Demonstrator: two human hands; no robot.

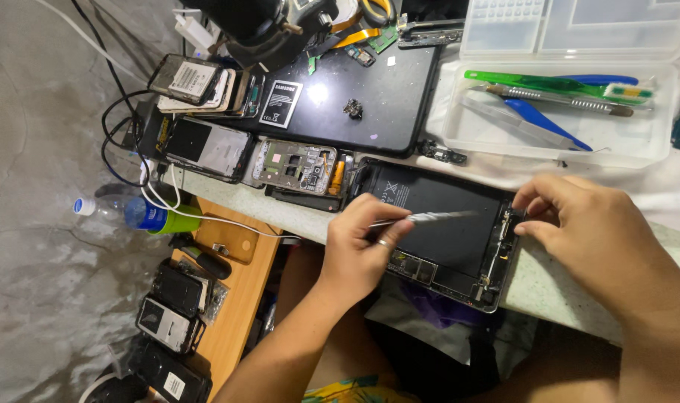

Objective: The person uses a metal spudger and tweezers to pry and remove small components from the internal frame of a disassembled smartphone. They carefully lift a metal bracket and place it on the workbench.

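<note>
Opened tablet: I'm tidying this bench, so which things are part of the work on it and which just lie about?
In use: opened tablet, metal tool in left hand, right hand.
Lying about: tool tray, phone parts, closed tablet, water bottle.

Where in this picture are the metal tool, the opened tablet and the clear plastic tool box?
metal tool (pixel 437 218): head view, on the middle of its shaft, held by the left hand (pixel 358 250).
opened tablet (pixel 448 239): head view, on its dark battery.
clear plastic tool box (pixel 631 145): head view, on its bare floor.
</note>
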